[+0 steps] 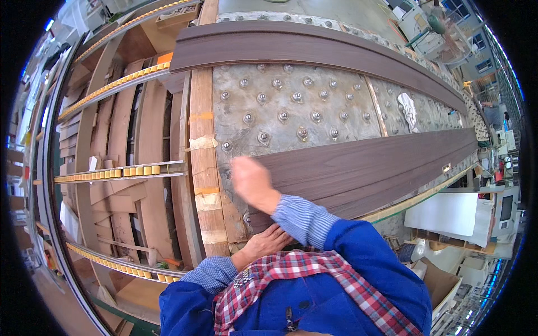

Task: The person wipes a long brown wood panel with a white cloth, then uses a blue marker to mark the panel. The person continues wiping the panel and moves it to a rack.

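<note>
Left hand [264, 245] — on nearer brown board [358, 171]

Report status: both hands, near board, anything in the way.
Left hand open on left end of near board; right hand at same end, grip unclear. Board on ball-studded table. White cloth between it and far board.
</note>
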{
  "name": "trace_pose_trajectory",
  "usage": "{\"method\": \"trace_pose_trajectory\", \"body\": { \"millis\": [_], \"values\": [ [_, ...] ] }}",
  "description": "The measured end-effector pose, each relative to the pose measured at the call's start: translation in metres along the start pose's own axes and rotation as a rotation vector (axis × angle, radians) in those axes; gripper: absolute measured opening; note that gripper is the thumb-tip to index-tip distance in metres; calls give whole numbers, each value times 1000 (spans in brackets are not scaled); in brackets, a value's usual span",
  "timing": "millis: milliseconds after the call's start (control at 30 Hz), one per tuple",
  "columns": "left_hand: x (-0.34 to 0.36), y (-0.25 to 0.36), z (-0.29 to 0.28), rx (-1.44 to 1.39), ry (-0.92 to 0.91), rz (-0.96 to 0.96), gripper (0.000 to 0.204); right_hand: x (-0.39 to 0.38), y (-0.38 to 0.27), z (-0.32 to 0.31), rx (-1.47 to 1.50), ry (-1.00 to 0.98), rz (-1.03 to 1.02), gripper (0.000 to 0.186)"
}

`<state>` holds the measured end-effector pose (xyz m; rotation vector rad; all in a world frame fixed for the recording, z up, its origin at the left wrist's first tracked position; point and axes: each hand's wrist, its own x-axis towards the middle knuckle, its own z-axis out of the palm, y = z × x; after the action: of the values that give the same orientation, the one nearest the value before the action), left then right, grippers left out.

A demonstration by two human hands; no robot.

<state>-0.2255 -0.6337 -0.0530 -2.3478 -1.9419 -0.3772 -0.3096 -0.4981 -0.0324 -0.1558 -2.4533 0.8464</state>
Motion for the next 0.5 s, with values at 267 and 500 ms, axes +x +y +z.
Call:
{"method": "trace_pose_trajectory", "body": {
  "millis": [267,500],
  "values": [
    [15,-4,-25,-192,-68,-85,49,10,0,-24,-31,-42,86,24],
    [27,5,-47,-278,-98,-276,54,-18,96,-129,-290,99,190,15]
  ]
}}
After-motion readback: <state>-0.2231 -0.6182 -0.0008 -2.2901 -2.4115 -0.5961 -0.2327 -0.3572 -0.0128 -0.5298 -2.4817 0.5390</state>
